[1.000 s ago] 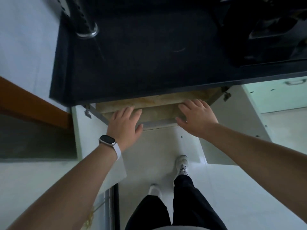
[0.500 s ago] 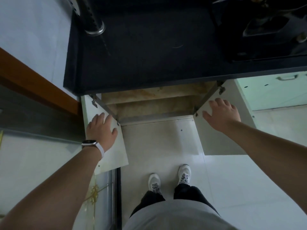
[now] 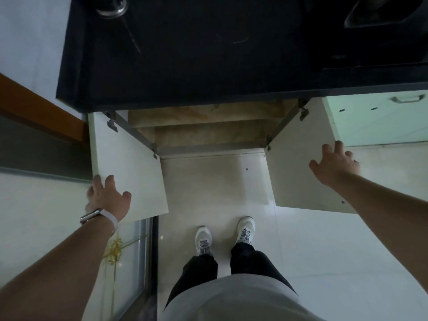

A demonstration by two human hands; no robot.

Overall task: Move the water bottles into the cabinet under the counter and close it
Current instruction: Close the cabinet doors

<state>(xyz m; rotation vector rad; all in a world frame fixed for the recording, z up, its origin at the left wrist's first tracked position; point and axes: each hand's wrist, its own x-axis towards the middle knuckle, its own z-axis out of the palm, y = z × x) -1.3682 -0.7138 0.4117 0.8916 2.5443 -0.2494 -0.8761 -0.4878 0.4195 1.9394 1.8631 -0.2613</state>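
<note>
The cabinet under the black counter stands open, showing tan shelves; its contents are hidden in shadow and no water bottle is in sight. The left white door swings out toward me, and my left hand rests on its outer edge with fingers wrapped over the rim. On the right white door, my right hand lies flat near the far edge with fingers spread.
A metal base stands on the counter's back left, a dark appliance at the back right. A pale green drawer with a handle is right of the cabinet. My feet are on white tile; a glass door is at left.
Both hands have moved apart from the cabinet opening outward along the doors to their outer edges. The doors have swung wider, and I stand further back.
</note>
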